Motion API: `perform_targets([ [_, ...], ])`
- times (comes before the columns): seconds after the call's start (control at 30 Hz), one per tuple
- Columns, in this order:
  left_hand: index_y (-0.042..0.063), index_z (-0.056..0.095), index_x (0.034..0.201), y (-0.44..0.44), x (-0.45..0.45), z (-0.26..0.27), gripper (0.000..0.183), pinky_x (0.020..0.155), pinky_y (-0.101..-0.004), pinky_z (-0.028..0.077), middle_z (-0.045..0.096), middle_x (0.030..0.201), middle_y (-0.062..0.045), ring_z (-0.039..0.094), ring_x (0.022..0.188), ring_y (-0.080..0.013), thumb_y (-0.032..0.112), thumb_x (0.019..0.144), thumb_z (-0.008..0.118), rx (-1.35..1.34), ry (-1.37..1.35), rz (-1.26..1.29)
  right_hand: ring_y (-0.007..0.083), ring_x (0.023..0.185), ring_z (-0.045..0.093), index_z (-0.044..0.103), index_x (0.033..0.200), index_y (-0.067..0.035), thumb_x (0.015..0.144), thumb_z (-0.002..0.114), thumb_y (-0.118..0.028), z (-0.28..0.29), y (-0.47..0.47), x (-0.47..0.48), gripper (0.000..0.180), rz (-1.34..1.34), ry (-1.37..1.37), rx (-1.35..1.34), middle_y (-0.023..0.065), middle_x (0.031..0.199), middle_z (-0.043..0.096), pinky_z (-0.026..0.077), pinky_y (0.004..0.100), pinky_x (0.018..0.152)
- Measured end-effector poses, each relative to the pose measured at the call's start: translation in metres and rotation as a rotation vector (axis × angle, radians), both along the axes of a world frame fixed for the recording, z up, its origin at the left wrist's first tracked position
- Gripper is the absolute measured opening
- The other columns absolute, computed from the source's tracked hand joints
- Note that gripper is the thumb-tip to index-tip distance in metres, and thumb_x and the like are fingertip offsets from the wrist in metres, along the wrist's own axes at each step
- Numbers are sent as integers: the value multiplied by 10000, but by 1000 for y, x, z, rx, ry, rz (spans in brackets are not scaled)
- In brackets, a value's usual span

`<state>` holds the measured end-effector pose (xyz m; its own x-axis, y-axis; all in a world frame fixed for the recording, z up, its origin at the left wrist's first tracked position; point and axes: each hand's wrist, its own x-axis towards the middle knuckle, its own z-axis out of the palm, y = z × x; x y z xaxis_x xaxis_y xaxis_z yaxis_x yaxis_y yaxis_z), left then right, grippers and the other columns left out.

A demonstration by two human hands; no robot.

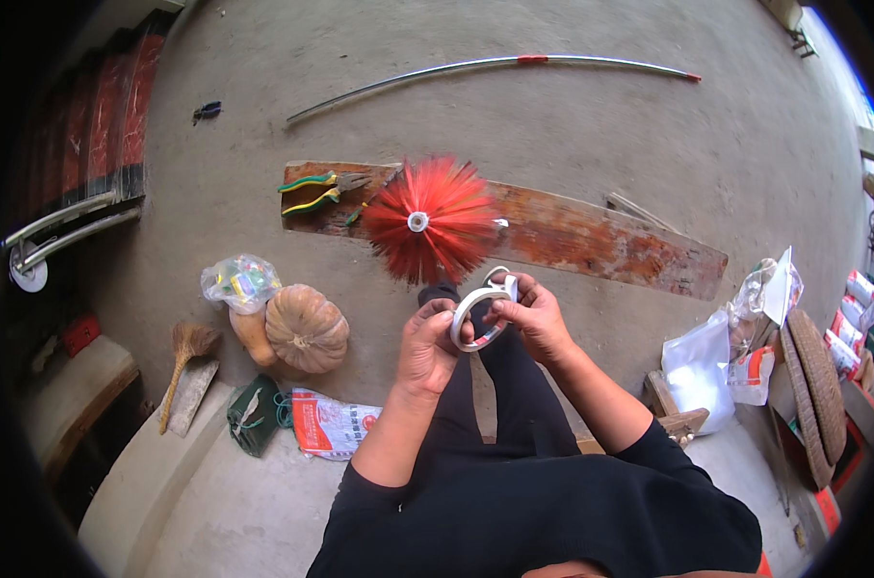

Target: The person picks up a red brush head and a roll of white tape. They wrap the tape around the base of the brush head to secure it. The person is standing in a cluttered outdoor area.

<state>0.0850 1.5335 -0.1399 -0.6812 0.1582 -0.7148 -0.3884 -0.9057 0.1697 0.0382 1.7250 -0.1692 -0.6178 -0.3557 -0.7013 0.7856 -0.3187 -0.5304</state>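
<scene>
In front of my lap, my left hand (431, 345) grips a roll of white tape (460, 318) by its left side. My right hand (541, 321) pinches white tape at the ring's right side; whether this is a loose strip or a second ring I cannot tell. Just beyond the hands is a round brush (447, 199) with red bristles and a pale hub, partly covering a worn wooden plank (581, 227). Combination pliers (328, 190) with green and yellow handles lie on the plank's left end. A small green-handled tool (355, 214) sits partly under the bristles.
A metal pole (437, 70) and dark-handled pliers (208, 110) lie farther off. To my left are a ribbed pumpkin (307, 329), a plastic bag (240, 282), a straw hand broom (189, 345) and a printed sack (332, 426). On my right stand plastic bags (697, 368) and woven baskets (816, 394).
</scene>
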Motion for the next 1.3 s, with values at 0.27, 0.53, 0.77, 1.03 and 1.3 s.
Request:
perform_targets([
  [0.27,-1,654,991,-19,-18,-22,73,743,-315,598,712,930,-101,713,807,-204,11,921,636,-515,-40,-140,103,545,577,583,1070,-15,950,689,-126,13,-21,-22,194,2,-17,125,17,756,603,504,255,511],
  [0.53,15,650,966,-54,-56,-41,47,552,-231,480,681,841,-49,642,632,-111,38,924,646,-547,-130,-319,109,495,565,597,1027,-16,948,684,-129,8,-50,-55,163,40,-12,302,29,706,595,491,254,455],
  [0.77,10,632,951,-67,-81,-44,44,453,-203,416,684,785,-62,595,517,-92,47,929,626,-563,-162,-414,99,467,545,600,1006,-4,935,693,-128,7,-64,-74,170,53,-47,414,17,694,597,449,245,428],
  [1.03,13,612,877,-72,-97,-47,40,375,-212,351,668,693,-66,528,416,-83,48,893,625,-611,-251,-513,101,442,527,613,948,1,920,689,-113,5,-75,-88,140,84,-126,492,18,656,583,423,249,405],
  [1.3,-4,599,851,-74,-110,-46,55,374,-223,356,666,667,-86,514,398,-96,38,855,635,-619,-300,-552,101,436,506,619,930,32,906,679,-119,10,-77,-102,165,121,-271,516,31,668,593,423,267,407],
])
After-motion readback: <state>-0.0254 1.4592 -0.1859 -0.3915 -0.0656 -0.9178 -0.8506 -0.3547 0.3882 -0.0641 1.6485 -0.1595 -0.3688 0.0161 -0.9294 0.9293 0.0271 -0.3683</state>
